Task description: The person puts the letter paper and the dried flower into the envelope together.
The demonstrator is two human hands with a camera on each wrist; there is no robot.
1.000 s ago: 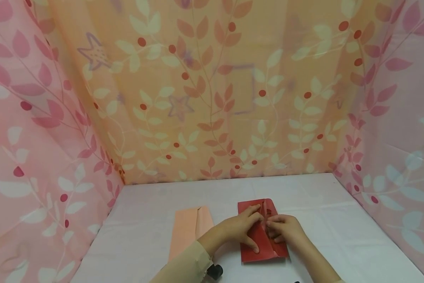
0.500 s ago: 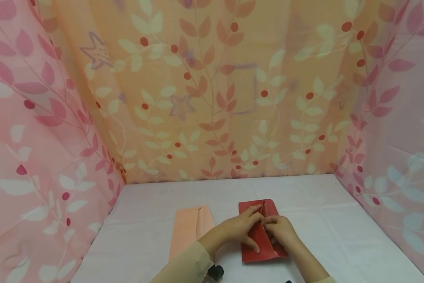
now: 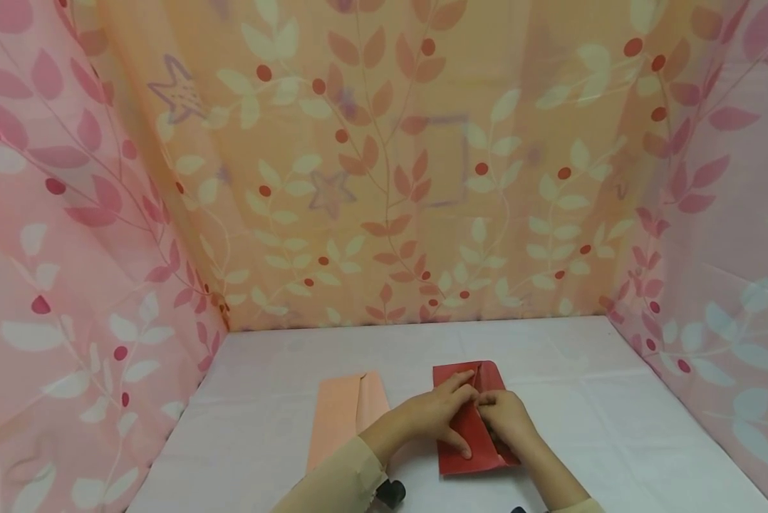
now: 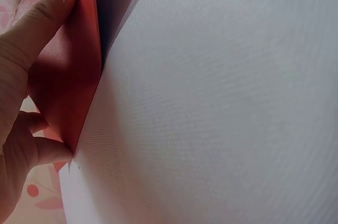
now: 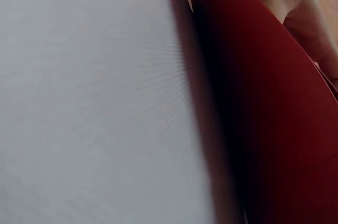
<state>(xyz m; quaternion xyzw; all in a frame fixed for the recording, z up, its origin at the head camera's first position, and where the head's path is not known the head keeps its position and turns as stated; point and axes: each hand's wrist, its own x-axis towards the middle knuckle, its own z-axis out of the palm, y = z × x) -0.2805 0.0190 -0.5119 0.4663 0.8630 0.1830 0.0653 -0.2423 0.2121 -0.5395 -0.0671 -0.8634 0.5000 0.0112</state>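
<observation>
A red envelope (image 3: 480,459) lies on the white table, its long opening facing up and its flap folded out to the right. Spread over its left part is my left hand (image 3: 432,413), thumb low on the paper and fingertips along the opening. In the left wrist view the thumb (image 4: 47,15) presses flat on the red paper, while a fingertip touches its far corner. My right hand (image 3: 507,419) bends over the opening, fingertips close to those of the left. The envelope's edge hides much of its fingers, so I cannot tell what they hold.
A peach envelope (image 3: 333,420) lies left of the red one, partly under my left sleeve (image 3: 342,477). A black wrist mount (image 3: 392,493) shows below the left wrist. Patterned curtains (image 3: 384,178) enclose the white table (image 3: 262,399) at the back and both sides.
My right hand has turned and shifted slightly left, its fingers deeper at the opening. A small dark mark there is covered now. My left hand and the envelopes have hardly moved.
</observation>
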